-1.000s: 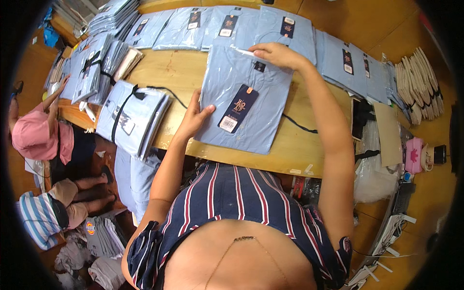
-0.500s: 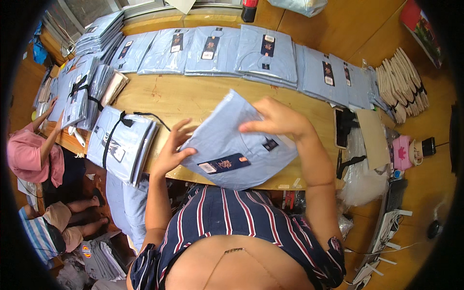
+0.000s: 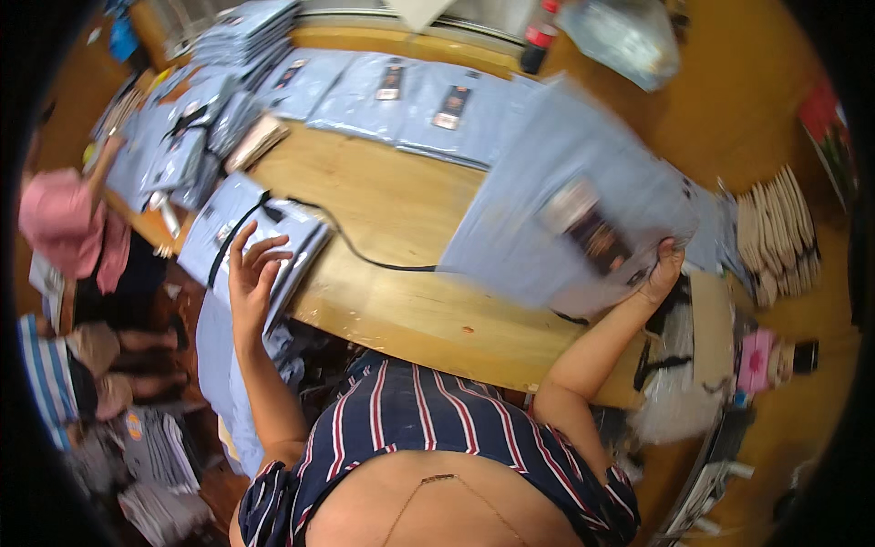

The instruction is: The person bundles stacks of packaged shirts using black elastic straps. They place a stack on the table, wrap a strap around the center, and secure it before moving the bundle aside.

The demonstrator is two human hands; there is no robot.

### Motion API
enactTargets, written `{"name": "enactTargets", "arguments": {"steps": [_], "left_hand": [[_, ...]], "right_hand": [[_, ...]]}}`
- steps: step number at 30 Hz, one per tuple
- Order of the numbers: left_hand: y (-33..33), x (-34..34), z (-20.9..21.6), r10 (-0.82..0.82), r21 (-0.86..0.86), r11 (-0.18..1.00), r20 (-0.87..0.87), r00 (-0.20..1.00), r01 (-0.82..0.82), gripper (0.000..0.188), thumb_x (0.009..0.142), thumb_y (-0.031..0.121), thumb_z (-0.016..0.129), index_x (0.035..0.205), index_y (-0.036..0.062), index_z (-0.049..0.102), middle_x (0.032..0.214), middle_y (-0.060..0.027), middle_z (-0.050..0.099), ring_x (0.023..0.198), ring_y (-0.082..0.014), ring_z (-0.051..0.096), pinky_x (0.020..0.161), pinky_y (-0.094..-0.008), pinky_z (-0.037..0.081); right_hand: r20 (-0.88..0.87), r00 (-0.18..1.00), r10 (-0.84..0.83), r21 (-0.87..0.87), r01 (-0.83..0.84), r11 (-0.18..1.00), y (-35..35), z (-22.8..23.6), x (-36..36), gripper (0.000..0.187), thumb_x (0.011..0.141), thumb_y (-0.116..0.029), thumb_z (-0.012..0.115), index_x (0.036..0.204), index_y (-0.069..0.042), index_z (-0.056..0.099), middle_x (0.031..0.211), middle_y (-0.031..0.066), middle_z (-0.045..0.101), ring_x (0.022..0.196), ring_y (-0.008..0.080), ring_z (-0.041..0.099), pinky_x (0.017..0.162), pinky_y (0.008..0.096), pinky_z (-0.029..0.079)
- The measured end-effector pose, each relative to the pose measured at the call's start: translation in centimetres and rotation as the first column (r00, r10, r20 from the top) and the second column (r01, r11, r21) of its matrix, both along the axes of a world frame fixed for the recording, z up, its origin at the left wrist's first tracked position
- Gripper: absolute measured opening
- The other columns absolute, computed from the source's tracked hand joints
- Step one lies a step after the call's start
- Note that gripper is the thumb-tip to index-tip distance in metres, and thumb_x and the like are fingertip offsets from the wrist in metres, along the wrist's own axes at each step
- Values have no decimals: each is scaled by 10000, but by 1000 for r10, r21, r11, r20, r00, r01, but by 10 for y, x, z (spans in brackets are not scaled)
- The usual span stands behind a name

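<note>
My right hand point(image 3: 663, 272) grips the near right corner of a folded light-blue garment point(image 3: 529, 210), raised and tilted over the right part of the table and blurred by motion. A dark hang tag with a white label shows on its face. My left hand point(image 3: 253, 284) is raised with fingers apart, holding nothing. It is in front of a stack of bagged blue garments point(image 3: 305, 228) at the table's left edge. A black strap point(image 3: 351, 251) lies over that stack and trails right across the wood, its far end partly hidden under the raised garment.
Bagged blue garments point(image 3: 355, 89) line the table's point(image 3: 392, 210) back edge, with taller stacks point(image 3: 244, 36) at far left. A dark bottle point(image 3: 540, 36) and a clear plastic bag point(image 3: 624, 36) are behind. Beige folded pieces point(image 3: 779, 232) stand at right. A person in pink point(image 3: 64, 219) works at left.
The garment has swung from in front of me to the upper right in my right hand. My left hand has let go of it and moved left. The view has turned slightly.
</note>
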State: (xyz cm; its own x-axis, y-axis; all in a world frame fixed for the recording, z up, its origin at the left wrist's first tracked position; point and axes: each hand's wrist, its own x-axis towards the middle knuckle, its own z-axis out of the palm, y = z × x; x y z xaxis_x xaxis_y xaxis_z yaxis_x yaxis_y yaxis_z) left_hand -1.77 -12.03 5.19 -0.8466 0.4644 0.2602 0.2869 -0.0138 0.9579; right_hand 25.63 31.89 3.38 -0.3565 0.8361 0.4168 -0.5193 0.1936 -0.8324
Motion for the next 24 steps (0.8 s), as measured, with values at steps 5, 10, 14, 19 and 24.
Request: {"name": "enactTargets", "arguments": {"steps": [5, 10, 14, 19, 24], "left_hand": [[-61, -19, 2, 481, -28, 875, -78, 874, -484, 352, 803, 124, 503, 1123, 25, 395, 911, -108, 571, 754, -132, 541, 664, -230, 409], [-141, -38, -52, 759, -200, 632, -34, 650, -749, 275, 788, 148, 518, 1041, 48, 479, 849, -58, 566, 667, -95, 512, 549, -205, 401], [-141, -34, -86, 763, -390, 643, 250, 596, -659, 587, 759, 361, 559, 1194, 48, 318, 950, -119, 505, 727, -158, 526, 572, -257, 453], [-113, -47, -91, 611, -268, 783, 500, 614, -562, 654, 730, 362, 599, 1177, -27, 322, 1029, -138, 511, 856, -187, 536, 686, -289, 452], [-107, -53, -102, 539, -11, 783, 512, 669, -622, 587, 684, 197, 668, 1108, -58, 353, 984, -166, 526, 837, -198, 541, 716, -286, 444]], "right_hand": [[105, 990, -91, -484, 131, 865, 23, -90, -83, 270, 767, -216, 573, 854, 26, 489, 729, 109, 552, 517, 162, 520, 330, 248, 362], [165, 968, -189, -628, 251, 737, 92, -130, -143, 225, 774, -151, 559, 714, 12, 416, 535, 99, 460, 408, 145, 425, 324, 231, 290], [155, 958, -242, -635, 284, 718, 90, -104, -183, 219, 789, -122, 526, 729, 46, 399, 535, 87, 430, 408, 146, 398, 333, 235, 308], [106, 929, -355, -594, 346, 727, 71, -97, -175, 232, 785, -119, 527, 833, 72, 404, 673, 117, 487, 465, 163, 439, 359, 239, 347], [533, 800, -275, 267, 150, 952, -78, -106, -186, 291, 764, -117, 534, 987, 18, 404, 866, 114, 464, 765, 180, 459, 616, 269, 388]]}}
